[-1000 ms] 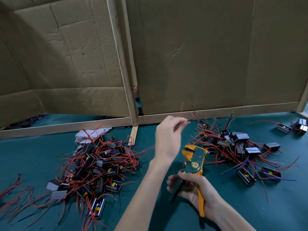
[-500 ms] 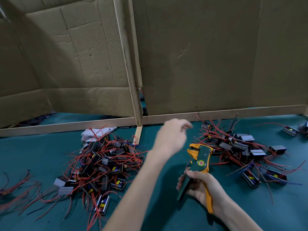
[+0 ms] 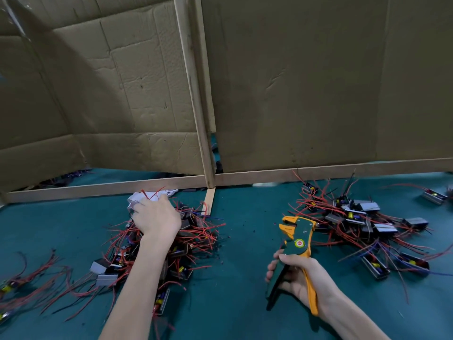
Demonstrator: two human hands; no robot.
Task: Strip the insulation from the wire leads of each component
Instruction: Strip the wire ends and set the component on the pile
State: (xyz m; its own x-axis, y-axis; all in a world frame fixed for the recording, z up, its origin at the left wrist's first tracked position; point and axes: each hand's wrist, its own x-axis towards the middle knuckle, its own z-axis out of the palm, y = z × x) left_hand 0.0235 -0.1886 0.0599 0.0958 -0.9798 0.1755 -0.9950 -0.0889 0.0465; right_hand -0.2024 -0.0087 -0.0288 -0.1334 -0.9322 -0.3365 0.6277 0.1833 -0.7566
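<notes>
A tangled pile of small black components with red wire leads (image 3: 191, 244) lies at the left on the green table (image 3: 245, 278). My left hand (image 3: 157, 218) is down on top of that pile, back of the hand up; its fingertips are hidden among the wires, so I cannot tell if it holds one. My right hand (image 3: 297, 278) grips the handles of a green and orange wire stripper (image 3: 297, 238), jaws pointing up and away, with nothing between them. A second pile of components (image 3: 358, 222) lies to the right of the stripper.
Cardboard panels on wooden strips (image 3: 203, 119) wall off the back of the table. A crumpled white cloth (image 3: 137, 198) lies behind the left pile. Loose components and red leads (image 3: 29, 278) lie at the far left, and a single component (image 3: 434, 196) at the far right.
My left hand has swung from above the stripper, near the right pile, over to the left pile and come down on it. My right hand still holds the stripper.
</notes>
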